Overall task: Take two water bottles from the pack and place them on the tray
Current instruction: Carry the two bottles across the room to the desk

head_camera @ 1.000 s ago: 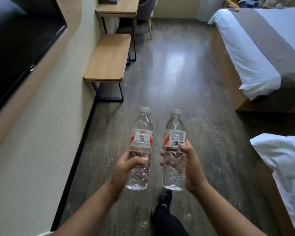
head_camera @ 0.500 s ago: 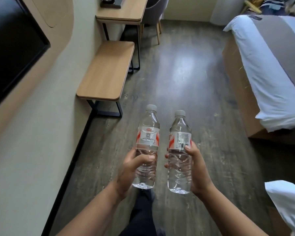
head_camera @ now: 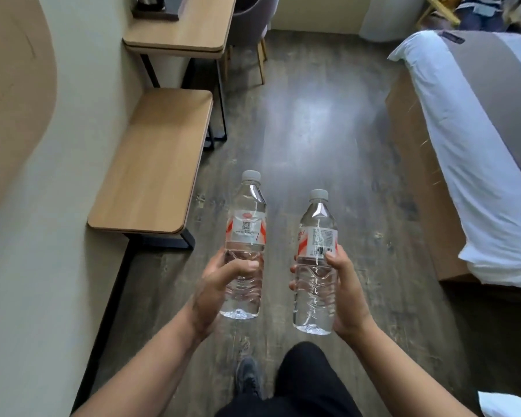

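Head view: left hand (head_camera: pixel 214 284) is gripping one upright bottle (head_camera: pixel 245 236) at frame centre; right hand (head_camera: pixel 348 293) is gripping another bottle (head_camera: pixel 316 266) beside it.

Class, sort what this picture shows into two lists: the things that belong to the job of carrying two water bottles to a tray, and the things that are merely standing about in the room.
Belong to the job:
- left bottle, held in the left hand
- right bottle, held in the right hand

Merely standing about:
- wooden bench
- desk
- chair
- bed
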`<control>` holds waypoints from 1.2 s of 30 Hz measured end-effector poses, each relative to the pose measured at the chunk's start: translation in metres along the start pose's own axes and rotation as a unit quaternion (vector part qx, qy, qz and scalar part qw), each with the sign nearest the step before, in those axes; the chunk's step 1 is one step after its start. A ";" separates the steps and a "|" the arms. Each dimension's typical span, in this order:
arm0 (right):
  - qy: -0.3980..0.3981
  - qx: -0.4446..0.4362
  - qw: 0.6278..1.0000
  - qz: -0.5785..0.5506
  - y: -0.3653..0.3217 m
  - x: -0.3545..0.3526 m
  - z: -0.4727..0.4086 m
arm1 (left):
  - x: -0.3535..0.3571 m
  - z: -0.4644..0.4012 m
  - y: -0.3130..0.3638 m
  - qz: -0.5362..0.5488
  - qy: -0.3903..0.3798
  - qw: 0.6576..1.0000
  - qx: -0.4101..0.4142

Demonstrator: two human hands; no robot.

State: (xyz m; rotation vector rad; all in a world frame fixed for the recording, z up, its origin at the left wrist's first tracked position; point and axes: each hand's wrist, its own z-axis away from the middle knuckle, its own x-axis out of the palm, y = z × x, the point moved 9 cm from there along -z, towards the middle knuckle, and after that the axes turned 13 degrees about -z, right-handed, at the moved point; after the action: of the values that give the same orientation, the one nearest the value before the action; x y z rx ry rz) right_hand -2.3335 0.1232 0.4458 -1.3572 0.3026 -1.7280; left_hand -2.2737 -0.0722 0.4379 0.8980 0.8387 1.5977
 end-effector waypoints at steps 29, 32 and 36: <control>-0.018 0.010 0.998 0.066 -0.338 0.056 -0.732 | 0.032 -0.687 0.351 0.008 0.050 0.998 0.024; -0.016 0.022 0.998 0.055 -0.364 0.073 -0.809 | 0.027 -0.761 0.394 0.009 0.054 0.998 0.026; -0.025 0.022 0.998 0.057 -0.407 0.104 -0.905 | 0.016 -0.849 0.461 0.009 0.056 0.997 0.043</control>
State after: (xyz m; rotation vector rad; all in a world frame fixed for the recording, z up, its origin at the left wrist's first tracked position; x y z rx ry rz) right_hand -3.3222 -0.0095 0.4478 -1.3241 0.3052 -1.5958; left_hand -3.2314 -0.2001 0.4445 0.8853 0.9874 1.6510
